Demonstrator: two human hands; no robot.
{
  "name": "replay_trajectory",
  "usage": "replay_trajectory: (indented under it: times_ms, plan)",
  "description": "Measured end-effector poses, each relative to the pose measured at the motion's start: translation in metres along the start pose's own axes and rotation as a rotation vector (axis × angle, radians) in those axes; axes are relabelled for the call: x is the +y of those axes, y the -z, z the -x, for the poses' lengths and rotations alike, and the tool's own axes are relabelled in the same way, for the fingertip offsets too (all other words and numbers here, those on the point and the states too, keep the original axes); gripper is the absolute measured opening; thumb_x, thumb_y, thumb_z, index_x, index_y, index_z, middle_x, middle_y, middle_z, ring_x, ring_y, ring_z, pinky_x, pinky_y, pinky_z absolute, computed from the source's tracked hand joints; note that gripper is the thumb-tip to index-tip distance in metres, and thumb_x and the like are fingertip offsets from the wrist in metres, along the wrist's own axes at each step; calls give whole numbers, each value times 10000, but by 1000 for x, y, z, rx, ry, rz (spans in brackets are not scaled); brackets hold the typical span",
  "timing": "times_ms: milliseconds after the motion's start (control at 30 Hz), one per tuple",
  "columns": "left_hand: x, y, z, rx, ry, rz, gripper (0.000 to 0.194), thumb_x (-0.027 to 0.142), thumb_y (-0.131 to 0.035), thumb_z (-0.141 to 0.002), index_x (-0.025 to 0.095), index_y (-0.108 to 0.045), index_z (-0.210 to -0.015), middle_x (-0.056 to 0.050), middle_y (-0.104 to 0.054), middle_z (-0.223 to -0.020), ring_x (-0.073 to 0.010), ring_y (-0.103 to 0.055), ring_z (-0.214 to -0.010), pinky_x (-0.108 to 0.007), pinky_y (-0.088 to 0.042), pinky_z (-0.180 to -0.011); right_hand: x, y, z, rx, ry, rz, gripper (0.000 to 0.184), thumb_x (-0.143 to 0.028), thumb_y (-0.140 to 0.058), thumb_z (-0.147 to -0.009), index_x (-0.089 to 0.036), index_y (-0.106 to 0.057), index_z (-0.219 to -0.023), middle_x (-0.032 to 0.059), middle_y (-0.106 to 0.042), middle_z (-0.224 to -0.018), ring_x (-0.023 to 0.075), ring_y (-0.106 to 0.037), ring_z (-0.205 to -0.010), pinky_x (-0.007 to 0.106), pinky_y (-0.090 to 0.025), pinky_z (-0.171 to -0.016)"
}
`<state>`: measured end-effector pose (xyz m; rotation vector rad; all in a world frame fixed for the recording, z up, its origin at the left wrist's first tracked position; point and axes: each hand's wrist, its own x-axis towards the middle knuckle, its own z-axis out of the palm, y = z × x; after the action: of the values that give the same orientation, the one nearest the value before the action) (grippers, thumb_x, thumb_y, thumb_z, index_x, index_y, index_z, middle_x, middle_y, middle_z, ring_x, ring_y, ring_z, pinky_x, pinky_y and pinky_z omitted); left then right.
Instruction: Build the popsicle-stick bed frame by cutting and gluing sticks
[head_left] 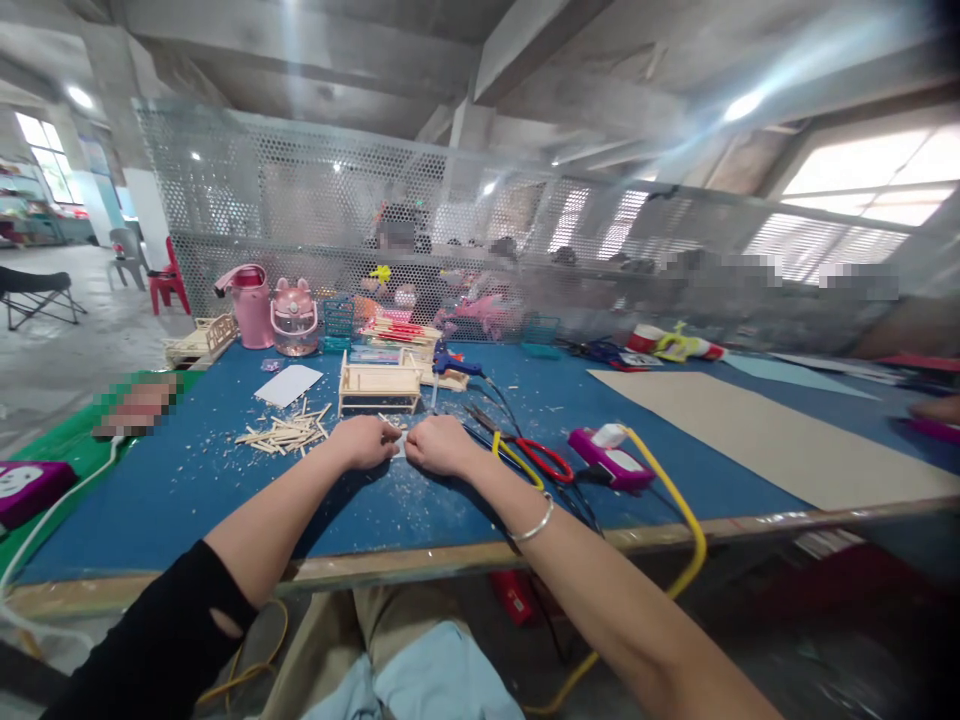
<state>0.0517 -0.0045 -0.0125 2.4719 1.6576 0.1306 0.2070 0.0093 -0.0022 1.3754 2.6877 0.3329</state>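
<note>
My left hand (364, 443) and my right hand (438, 446) rest close together on the blue tabletop. The fingers of both are curled inward. Between them lies a small whitish flat piece (401, 446); whatever the fingertips pinch is too small to make out. Just beyond my hands stands a little frame of wooden sticks (379, 386) with rails. A blue glue gun (456, 366) is behind my right hand, its nozzle pointing down. Left of my left hand is a loose pile of short wooden sticks (286, 432).
Pliers with red handles (544, 458) and a purple power strip (611, 460) with a yellow cord lie to the right. A white card (289, 384), pink jug (251, 305) and pink bottle (295, 318) sit at the back left. A perforated metal screen (315, 200) stands behind.
</note>
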Motion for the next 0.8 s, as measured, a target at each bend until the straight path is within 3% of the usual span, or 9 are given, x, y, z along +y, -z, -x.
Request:
replay_trajectory:
  times_ms: [200, 367, 567, 700, 800]
  plan:
    - [-3, 1, -1, -18, -34, 11, 389, 357, -404, -789, 336, -572, -1139, -32, -677, -1007, -214, -611, -928, -271, -442, -752, 1, 3, 0, -12, 68, -44, 376, -337, -358, -822, -203, -706, -873, 92, -698, -889, 195, -629, -817, 233, -393, -644]
    - [-5, -2, -3, -15, -31, 9, 416, 326, -417, -775, 312, -558, -1166, -23, -645, -1097, -210, -593, -981, -264, -434, -783, 10, 3, 2, -21, 44, -73, 349, -306, -390, -790, -174, -713, -772, 103, -702, -804, 194, -627, -753, 227, -369, -592]
    - [-5, -4, -4, 23, -46, 18, 396, 342, -405, -784, 322, -577, -1140, -32, -688, -960, -211, -618, -892, -266, -436, -718, 9, -3, 0, 14, 73, -173, 319, -309, -409, -770, -168, -689, -712, 106, -687, -786, 195, -600, -750, 240, -356, -617]
    - [-5, -4, 0, 57, -44, 28, 382, 345, -436, -778, 292, -594, -1121, -39, -691, -916, -207, -619, -850, -258, -427, -675, 20, -3, -2, 38, 57, -289, 348, -312, -382, -795, -139, -583, -571, 56, -583, -571, 140, -512, -570, 228, -318, -532]
    - [-5, -2, 6, 134, -44, 76, 376, 412, -453, -787, 264, -611, -1095, -40, -692, -828, -186, -615, -757, -243, -407, -614, 25, 0, -5, 61, 127, -616, 439, -361, -246, -866, -161, -432, -523, -16, -412, -468, 90, -375, -465, 213, -305, -484]
